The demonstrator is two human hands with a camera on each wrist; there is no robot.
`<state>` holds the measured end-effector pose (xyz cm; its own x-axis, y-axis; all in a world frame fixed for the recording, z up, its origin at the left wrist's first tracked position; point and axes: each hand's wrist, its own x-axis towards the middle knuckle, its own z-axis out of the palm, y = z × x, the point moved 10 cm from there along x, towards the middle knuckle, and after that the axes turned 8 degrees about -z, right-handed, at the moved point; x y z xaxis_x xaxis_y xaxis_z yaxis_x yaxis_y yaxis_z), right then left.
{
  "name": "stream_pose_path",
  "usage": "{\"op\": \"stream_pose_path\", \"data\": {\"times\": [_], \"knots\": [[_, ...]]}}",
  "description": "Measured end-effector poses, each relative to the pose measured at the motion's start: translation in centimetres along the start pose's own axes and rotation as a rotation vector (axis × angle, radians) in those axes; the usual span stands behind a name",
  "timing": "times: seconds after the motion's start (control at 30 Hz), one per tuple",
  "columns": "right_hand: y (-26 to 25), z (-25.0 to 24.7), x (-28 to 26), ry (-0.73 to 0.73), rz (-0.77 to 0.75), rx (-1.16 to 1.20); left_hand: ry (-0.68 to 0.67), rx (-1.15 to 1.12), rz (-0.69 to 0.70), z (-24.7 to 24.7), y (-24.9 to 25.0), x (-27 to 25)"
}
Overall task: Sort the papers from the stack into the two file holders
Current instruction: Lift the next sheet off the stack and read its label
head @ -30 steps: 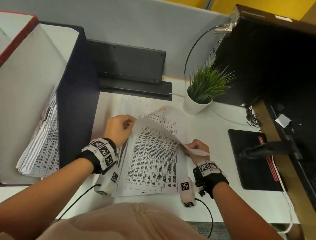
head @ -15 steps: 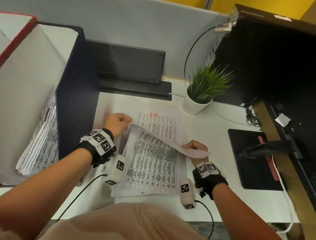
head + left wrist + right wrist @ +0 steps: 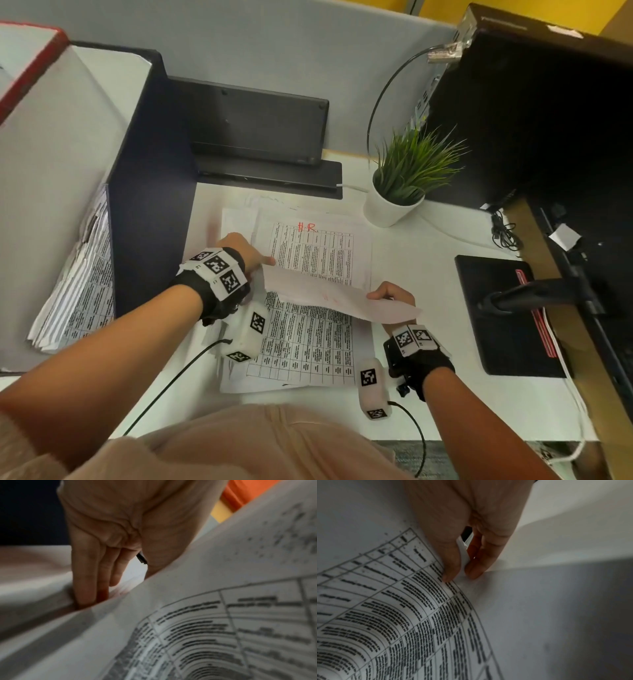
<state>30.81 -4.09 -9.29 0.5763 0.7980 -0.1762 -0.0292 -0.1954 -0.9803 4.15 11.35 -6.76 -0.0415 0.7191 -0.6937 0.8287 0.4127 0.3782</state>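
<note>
A tall dark file holder [image 3: 150,192] walls off the left of the stack [image 3: 308,342]. At the far side a black panel [image 3: 257,126] blocks reach; the potted plant [image 3: 400,192] stands far right. Bare white surface [image 3: 421,260] right of the stack lies open up to the black pad [image 3: 503,325].

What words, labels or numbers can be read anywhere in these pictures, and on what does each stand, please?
"HR", handwritten in red, on the top sheet of the stack.
Printed tables on the stack, on the lifted sheet and on the filed papers: too small or blurred.
Black box, pale lettering on the top edge: unreadable.
</note>
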Motion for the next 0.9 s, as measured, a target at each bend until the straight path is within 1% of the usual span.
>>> {"op": "stream_pose_path", "data": {"times": [0.07, 0.13, 0.2, 0.27, 0.3, 0.4, 0.47, 0.57, 0.6, 0.67, 0.73, 0.8, 0.83, 0.87, 0.9], "knots": [[0.0, 0.0, 0.1, -0.013, -0.021, -0.043, -0.074, -0.029, -0.018, 0.6, -0.1, -0.2], [0.1, 0.2, 0.3, -0.035, -0.028, -0.077, -0.084, -0.052, -0.005, 0.6, 0.0, -0.3], [0.2, 0.2, 0.5, -0.036, -0.037, -0.086, -0.027, -0.116, 0.059, 0.1, 0.4, -0.3], [0.3, 0.1, 0.4, -0.033, -0.047, -0.109, 0.054, -0.174, 0.151, -0.4, 1.0, -0.3], [0.2, 0.1, 0.4, -0.029, -0.047, -0.087, 0.087, -0.188, 0.188, -0.7, 1.1, -0.3], [1.0, 0.2, 0.5, -0.014, 0.043, 0.108, 0.158, -0.17, 0.294, -1.0, 1.3, -0.4], [1.2, 0.2, 0.5, 0.001, 0.085, 0.18, 0.202, -0.143, 0.369, -1.2, 1.6, -0.9], [0.3, 0.3, 0.8, -0.006, -0.003, 0.042, 0.244, -0.241, 0.524, -1.6, 2.1, -2.2], [0.3, 0.1, 0.7, 0.006, -0.001, 0.007, 0.241, -0.276, 0.571, -1.7, 2.2, -2.5], [0.1, -0.3, 0.3, 0.014, -0.014, -0.092, 0.18, -0.33, 0.606, -1.6, 2.1, -2.6], [-0.1, -0.3, 0.1, 0.003, -0.001, -0.154, 0.074, -0.418, 0.595, -1.2, 1.8, -2.1], [0.1, 0.4, 0.8, 0.033, 0.042, -0.2, -0.04, -0.505, 0.553, -0.7, 1.4, -1.8], [0.2, 0.9, 0.9, 0.036, 0.079, -0.297, -0.085, -0.535, 0.534, -0.5, 1.4, -1.8], [0.2, 0.9, 0.6, 0.051, 0.163, -0.457, -0.128, -0.562, 0.528, -0.3, 1.4, -1.8], [0.3, -0.1, 0.5, 0.123, 0.224, -0.544, -0.162, -0.572, 0.528, -0.2, 1.5, -1.9]]}}
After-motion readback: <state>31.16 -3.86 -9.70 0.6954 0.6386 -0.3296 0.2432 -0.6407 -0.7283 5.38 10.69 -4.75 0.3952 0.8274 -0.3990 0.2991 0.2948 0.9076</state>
